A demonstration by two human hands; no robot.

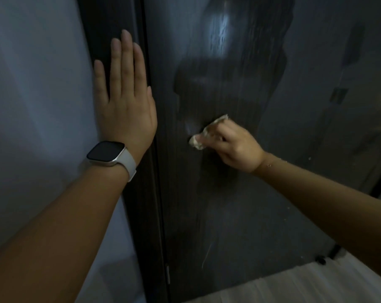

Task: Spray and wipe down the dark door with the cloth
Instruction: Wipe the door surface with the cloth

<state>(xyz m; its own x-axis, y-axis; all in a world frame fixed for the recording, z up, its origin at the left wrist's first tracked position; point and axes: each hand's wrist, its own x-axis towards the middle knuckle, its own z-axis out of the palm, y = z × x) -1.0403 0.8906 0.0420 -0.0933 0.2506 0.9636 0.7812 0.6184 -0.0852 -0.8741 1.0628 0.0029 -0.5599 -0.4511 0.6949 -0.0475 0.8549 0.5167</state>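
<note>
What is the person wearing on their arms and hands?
Both arms are bare, with no sleeves and no gloves. The left hand has a watch on its wrist: a dark, blank, rounded-square screen in a silvery case on a pale band. The right hand wears nothing, and no rings show on the fingers.

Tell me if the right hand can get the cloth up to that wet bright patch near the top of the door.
Probably yes. The right hand already presses the cloth on the door, and nothing lies between it and the patch above.
</note>
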